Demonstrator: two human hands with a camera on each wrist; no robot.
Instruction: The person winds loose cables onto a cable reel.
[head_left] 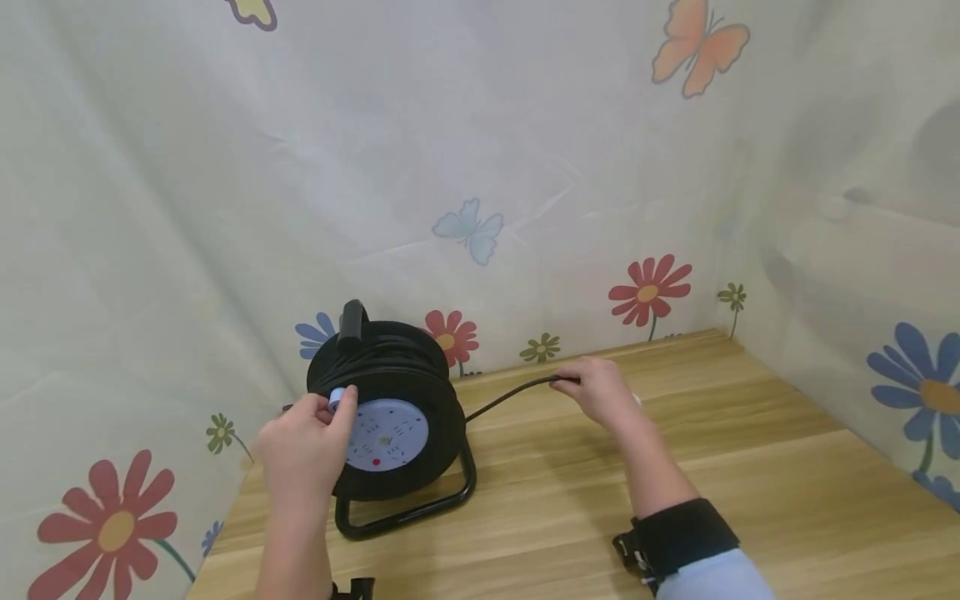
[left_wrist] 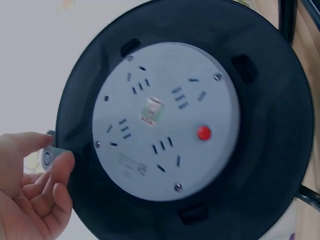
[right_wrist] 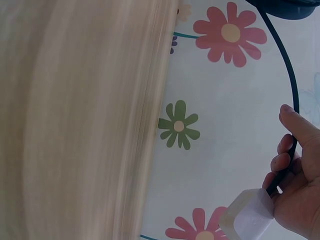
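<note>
A black cable reel (head_left: 446,425) stands on its tubular frame, its grey socket panel (left_wrist: 170,120) with a red button facing me. My left hand (head_left: 300,442) pinches the small grey crank knob (head_left: 337,398) at the left side of the reel's disc, between thumb and fingers. To the right, my right hand (head_left: 596,392) grips the black cable (head_left: 513,395), which runs in a slight arch from the reel. In the right wrist view, a white plug (right_wrist: 250,215) at the cable's end sticks out just below the curled fingers. More cable lies wound on the drum behind the front disc.
The reel's black carrying handle (head_left: 351,325) rises at its top, and its base bar (head_left: 408,517) rests on the wooden table (head_left: 525,525). A white cloth (head_left: 525,125) printed with flowers and butterflies hangs behind the table and along both sides.
</note>
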